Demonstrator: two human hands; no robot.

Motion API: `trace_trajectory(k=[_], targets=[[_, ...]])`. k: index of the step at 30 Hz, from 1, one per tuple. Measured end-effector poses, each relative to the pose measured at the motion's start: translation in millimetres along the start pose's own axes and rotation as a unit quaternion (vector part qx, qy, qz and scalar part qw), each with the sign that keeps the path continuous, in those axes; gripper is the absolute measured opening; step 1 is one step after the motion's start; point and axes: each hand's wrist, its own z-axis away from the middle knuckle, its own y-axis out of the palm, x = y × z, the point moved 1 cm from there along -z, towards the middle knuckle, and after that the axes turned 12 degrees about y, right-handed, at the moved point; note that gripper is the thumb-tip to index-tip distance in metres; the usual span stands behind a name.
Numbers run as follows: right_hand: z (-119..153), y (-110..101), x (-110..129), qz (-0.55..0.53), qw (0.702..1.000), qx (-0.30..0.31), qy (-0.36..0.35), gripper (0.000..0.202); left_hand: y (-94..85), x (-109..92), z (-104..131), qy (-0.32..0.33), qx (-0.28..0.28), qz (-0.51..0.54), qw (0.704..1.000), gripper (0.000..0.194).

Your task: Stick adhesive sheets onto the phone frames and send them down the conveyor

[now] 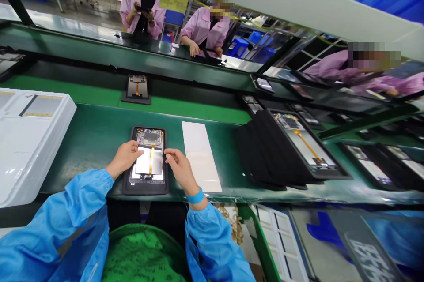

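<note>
Your left hand [127,157]: thumb and forefinger slightly apart, thumb over the silvery-white rectangular panel [142,165] inside the open, black-framed tablet [152,158]; cannot tell whether they grip. Your right hand [180,169]: fingers narrow, at the tablet's right edge; hold unclear. Tablet lies on a black rectangular pad [145,189], near the glossy green bench's [89,141] front edge. White rectangular card [201,156] just right; stacked black pads [268,149] beyond. Green surface separates pad from white plastic tray [29,154], left. Pink-jacketed co-workers [207,28] opposite.
</note>
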Motion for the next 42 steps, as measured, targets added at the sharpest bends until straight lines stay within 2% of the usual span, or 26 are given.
trace_trajectory(k=[5, 9, 14, 20, 23, 26, 29, 31, 34, 37, 40, 42], targets=[[3, 0, -2, 0.098, 0.993, -0.035, -0.06, 0.025, 0.4, 0, 0, 0.006, -0.003, -0.004, 1.0, 0.037], [7, 1, 0, 0.141, 0.983, -0.036, -0.11, 0.025, 0.2, 3, -1, 0.012, -0.007, -0.021, 1.0, 0.037], [11, 10, -1, 0.243, 0.952, 0.003, -0.187, 0.025, -0.9, 11, -3, 0.03, 0.003, -0.077, 0.997, 0.033], [12, 16, -6, 0.33, 0.92, -0.002, -0.21, 0.026, -3.9, 11, -5, 0.064, 0.03, -0.186, 0.98, 0.024], [12, 18, -7, 0.345, 0.914, -0.008, -0.214, 0.026, -5.6, -1, -4, 0.073, 0.048, -0.311, 0.947, 0.02], [14, 20, -6, 0.364, 0.905, -0.017, -0.222, 0.027, -6.7, -17, -1, 0.096, 0.049, -0.463, 0.88, 0.026], [17, 21, -8, 0.38, 0.895, -0.028, -0.231, 0.027, -7.8, -21, 6, 0.13, 0.009, -0.553, 0.823, 0.047], [19, 22, -10, 0.378, 0.897, -0.059, -0.219, 0.026, -8.9, -13, 11, 0.145, -0.021, -0.569, 0.809, 0.06], [23, 24, -17, 0.358, 0.91, -0.131, -0.16, 0.033, -9.4, 9, 20, 0.139, -0.024, -0.538, 0.831, 0.064], [25, 27, -25, 0.328, 0.924, -0.14, -0.133, 0.037, -6.4, 26, 30, 0.134, -0.041, -0.466, 0.874, 0.066], [23, 27, -32, 0.257, 0.946, -0.14, -0.137, 0.038, 1.6, 27, 33, 0.171, -0.063, -0.369, 0.911, 0.061], [19, 23, -37, 0.186, 0.965, -0.143, -0.115, 0.04, 7.0, 19, 27, 0.161, -0.086, -0.277, 0.943, 0.065]])
